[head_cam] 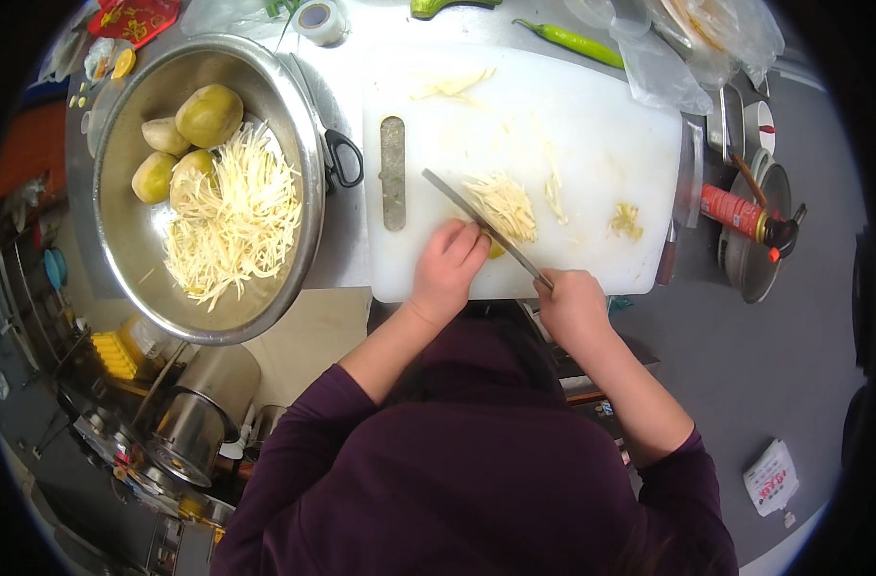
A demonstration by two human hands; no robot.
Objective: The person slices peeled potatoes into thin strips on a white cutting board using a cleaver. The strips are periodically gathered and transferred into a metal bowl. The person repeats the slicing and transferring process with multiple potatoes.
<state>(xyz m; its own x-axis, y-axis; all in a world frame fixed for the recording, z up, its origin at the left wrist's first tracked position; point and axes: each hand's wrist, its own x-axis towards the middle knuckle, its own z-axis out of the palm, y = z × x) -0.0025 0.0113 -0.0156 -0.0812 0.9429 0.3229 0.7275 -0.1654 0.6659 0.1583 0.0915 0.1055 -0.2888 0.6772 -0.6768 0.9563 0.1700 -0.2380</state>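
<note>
My right hand (573,302) is closed around the handle end of a kitchen knife (456,200), seen mostly along its spine. The blade slants up and left across the white cutting board (603,108). Against its near side, my left hand (446,266) holds a piece of peeled potato (495,247), mostly hidden by fingers and blade. Just beyond the blade lies a heap of potato shreds (506,205). More thin slices and scraps (627,221) are scattered on the board. At the left, a large steel bowl (124,270) holds several whole peeled potatoes (209,115) and a pile of shreds (232,216).
Black-handled scissors (344,158) lie between bowl and board. A tape roll (320,20) and a green chili pepper (578,43) sit along the far side. To the right are plastic bags (664,72), a brown-handled tool (666,259), a red gas torch canister (733,212) and a lidded pan (758,266).
</note>
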